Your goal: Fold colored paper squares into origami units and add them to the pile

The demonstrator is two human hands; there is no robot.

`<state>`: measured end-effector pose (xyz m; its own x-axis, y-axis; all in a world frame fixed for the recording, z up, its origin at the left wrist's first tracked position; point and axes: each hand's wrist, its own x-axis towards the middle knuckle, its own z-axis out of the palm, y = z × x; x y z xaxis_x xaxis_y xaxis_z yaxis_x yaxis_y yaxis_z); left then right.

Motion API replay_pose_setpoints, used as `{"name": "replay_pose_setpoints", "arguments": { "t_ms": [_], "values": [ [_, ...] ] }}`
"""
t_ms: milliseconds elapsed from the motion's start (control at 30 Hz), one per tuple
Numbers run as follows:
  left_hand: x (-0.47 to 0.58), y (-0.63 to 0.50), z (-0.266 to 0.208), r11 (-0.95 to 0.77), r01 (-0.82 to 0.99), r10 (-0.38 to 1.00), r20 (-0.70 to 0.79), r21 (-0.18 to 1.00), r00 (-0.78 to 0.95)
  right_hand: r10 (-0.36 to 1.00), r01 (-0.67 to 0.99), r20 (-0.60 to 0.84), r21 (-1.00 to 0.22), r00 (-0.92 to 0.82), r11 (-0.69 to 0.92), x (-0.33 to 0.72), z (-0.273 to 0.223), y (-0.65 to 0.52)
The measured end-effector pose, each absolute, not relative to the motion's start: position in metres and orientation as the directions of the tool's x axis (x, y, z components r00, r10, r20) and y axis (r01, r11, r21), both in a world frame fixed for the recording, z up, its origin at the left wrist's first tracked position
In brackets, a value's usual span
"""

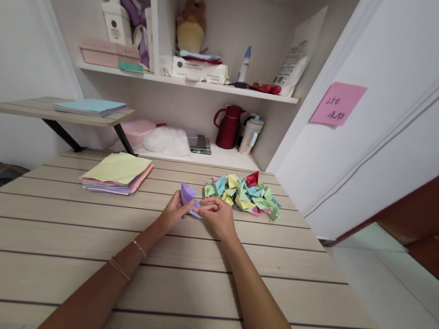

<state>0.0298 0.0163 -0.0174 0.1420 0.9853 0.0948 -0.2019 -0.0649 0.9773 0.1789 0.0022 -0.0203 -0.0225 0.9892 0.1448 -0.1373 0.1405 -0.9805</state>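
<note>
A folded piece of purple paper (187, 192) is held between both hands above the middle of the table. My left hand (176, 208) grips its left side, the thumb across the front. At its lower right edge, my right hand (217, 215) pinches the paper between thumb and fingers. Part of the paper is hidden behind the fingers. Just right of my right hand lies a pile of folded paper boats (244, 194) in green, yellow, blue and pink, with a red boat (252, 179) on top. To the left sits a stack of coloured paper sheets (118, 170), yellow uppermost.
The slatted table (173, 291) meets a white shelf unit (228, 89) at the back. A small raised shelf (24, 105) at left bears blue paper (90, 106). A red jug (228, 127) and a pale cup (251, 135) stand at the back. A pink note (339, 104) is on the right wall.
</note>
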Motion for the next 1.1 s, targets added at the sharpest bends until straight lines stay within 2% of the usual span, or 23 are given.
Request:
{"name": "replay_pose_setpoints", "arguments": {
  "t_ms": [167, 300, 400, 467, 567, 633, 767, 900, 1100],
  "values": [
    [0.031, 0.018, -0.025, -0.046, -0.187, 0.996, 0.060, 0.981, 0.066, 0.993, -0.133, 0.115, -0.985, -0.027, 0.110, 0.178, -0.028, 0.006],
    [0.029, 0.015, -0.023, -0.019, -0.231, 0.994, 0.044, 0.973, 0.101, 0.989, -0.105, 0.147, -0.984, -0.027, 0.143, 0.180, -0.030, 0.008],
    [0.028, 0.014, -0.022, 0.047, -0.228, 0.983, -0.004, 0.973, 0.186, 0.960, 0.089, 0.277, -0.956, -0.051, 0.281, 0.181, -0.027, 0.006],
    [0.027, 0.014, -0.022, 0.071, -0.212, 0.970, -0.018, 0.975, 0.242, 0.916, 0.245, 0.380, -0.883, -0.126, 0.400, 0.181, -0.024, 0.002],
    [0.024, 0.015, -0.024, 0.056, -0.149, 0.958, -0.012, 0.987, 0.285, 0.865, 0.342, 0.472, -0.795, -0.173, 0.502, 0.181, -0.020, -0.001],
    [0.022, 0.017, -0.026, 0.054, -0.111, 0.958, -0.020, 0.992, 0.285, 0.854, 0.354, 0.493, -0.779, -0.166, 0.518, 0.182, -0.019, -0.001],
    [0.020, 0.018, -0.028, 0.089, -0.116, 0.938, -0.044, 0.989, 0.343, 0.854, 0.305, 0.486, -0.797, -0.185, 0.521, 0.183, -0.020, 0.001],
    [0.020, 0.016, -0.022, 0.055, -0.190, 0.937, 0.015, 0.980, 0.350, 0.876, 0.226, 0.460, -0.847, -0.144, 0.482, 0.182, -0.022, 0.005],
    [0.019, 0.011, -0.011, 0.080, -0.283, 0.916, 0.041, 0.956, 0.399, 0.963, -0.095, 0.265, -0.958, 0.055, 0.270, 0.185, -0.024, 0.008]
  ]
}}
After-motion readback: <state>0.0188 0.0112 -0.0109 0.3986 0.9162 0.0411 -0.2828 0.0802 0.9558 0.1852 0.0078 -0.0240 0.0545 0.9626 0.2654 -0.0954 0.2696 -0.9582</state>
